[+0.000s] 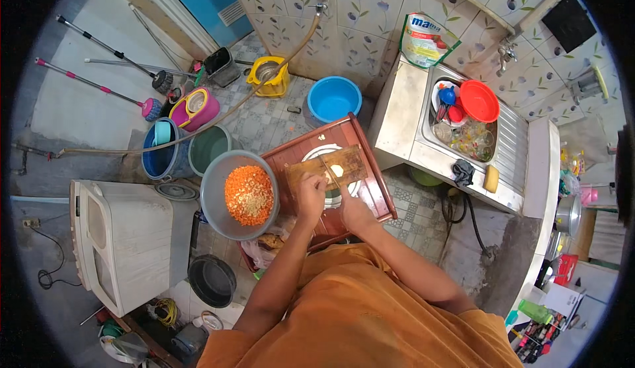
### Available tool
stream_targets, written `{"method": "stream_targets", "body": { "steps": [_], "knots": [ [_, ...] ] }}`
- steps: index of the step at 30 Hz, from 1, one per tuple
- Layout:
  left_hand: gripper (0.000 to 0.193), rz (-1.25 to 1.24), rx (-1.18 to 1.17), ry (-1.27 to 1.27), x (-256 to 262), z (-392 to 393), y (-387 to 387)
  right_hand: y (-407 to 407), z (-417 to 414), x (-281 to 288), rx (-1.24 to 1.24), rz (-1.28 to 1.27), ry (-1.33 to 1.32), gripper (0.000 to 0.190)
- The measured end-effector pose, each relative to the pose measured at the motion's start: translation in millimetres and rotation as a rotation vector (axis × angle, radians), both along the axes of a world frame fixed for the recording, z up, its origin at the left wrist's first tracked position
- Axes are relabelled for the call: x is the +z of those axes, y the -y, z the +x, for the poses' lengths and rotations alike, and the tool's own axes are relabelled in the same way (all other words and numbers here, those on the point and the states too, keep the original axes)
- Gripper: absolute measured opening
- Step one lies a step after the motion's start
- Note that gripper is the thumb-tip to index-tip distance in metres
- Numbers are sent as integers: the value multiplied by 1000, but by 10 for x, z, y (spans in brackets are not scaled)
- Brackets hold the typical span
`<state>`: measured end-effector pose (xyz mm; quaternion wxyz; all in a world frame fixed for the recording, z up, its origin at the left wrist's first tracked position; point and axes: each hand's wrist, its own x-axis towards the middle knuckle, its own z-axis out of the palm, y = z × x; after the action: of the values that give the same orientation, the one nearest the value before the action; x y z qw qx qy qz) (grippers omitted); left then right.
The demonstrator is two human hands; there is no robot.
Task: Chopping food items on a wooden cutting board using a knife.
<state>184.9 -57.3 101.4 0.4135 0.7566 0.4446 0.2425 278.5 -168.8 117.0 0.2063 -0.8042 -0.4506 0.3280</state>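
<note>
A worn wooden cutting board (300, 173) lies across a white plate or tray (322, 150) on a reddish-brown wooden table (285, 157). My right hand (356, 213) grips a knife (329, 170), whose blade crosses the board. On the left side of the blade, my left hand (311, 192) has its fingertips bunched on a small pale piece of food, mostly hidden by them. A pale cut piece (337, 170) rests on the board to the right of the blade. Left of the table, a grey basin (211, 189) holds diced orange vegetable (243, 182), likely carrot, topped with pale chopped bits (253, 204).
A plastic bag (258, 254) sits by the table's near left corner. Beyond the table stands a blue basin (335, 99). A hose (233, 107) crosses the buckets at left. To the right, a steel sink (511, 145) holds dishes and a red basin (479, 101).
</note>
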Motion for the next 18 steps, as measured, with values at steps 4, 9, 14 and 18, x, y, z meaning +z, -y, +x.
{"method": "stream_targets", "body": {
  "steps": [4,9,14,18],
  "knots": [
    [10,-16,-7,1,23,5,-17,-23,-12,-128,-13,-22,-5,20],
    [13,9,11,-20,-23,13,-13,-43,-37,-163,-24,-87,29,22],
    [13,32,30,39,-75,-3,-20,-112,-53,84,16,-222,34,21],
    [10,50,35,62,-39,26,22,-75,-4,56,21,-172,68,21]
  ]
}}
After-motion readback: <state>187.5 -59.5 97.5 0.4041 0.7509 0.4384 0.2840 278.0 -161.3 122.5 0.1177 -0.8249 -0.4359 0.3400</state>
